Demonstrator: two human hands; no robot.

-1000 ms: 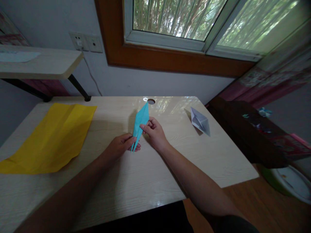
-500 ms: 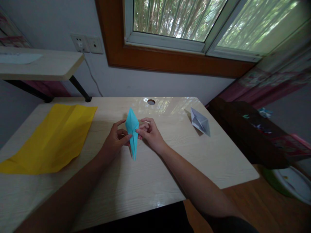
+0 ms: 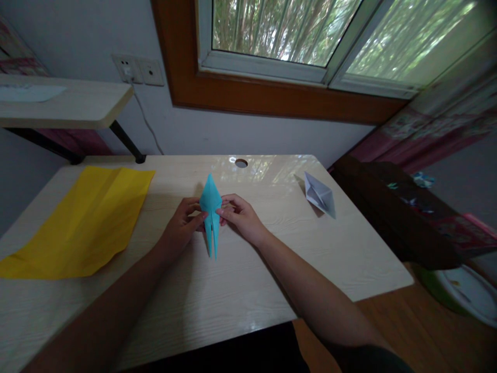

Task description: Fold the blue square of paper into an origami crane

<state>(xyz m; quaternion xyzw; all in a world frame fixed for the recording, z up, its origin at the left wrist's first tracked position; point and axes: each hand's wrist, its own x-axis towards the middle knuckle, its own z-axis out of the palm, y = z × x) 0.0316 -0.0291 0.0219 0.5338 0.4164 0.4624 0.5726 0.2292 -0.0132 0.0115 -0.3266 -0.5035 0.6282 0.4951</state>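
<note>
A light-blue folded paper [image 3: 210, 199] is between my hands over the middle of the desk. Its top is a kite-shaped point, and two narrow legs hang toward me with a thin gap between them. My left hand [image 3: 189, 216] pinches its left edge, thumb in front near the top of the legs and fingers behind. On the opposite edge my right hand [image 3: 237, 213] grips it the same way, its thumb on the front. The fingertips behind the paper are partly hidden.
A large creased yellow sheet [image 3: 81, 223] lies on the desk [image 3: 240, 290] at the left. Toward the right sits a white folded paper boat [image 3: 319, 194]. A raised shelf [image 3: 70, 106] stands at the back left, and a round cable hole [image 3: 241, 163] is near the back edge.
The two legs of the blue paper have spread apart, widening the gap. The fingers of both hands have curled closer behind it, and the top face now looks smoother.
</note>
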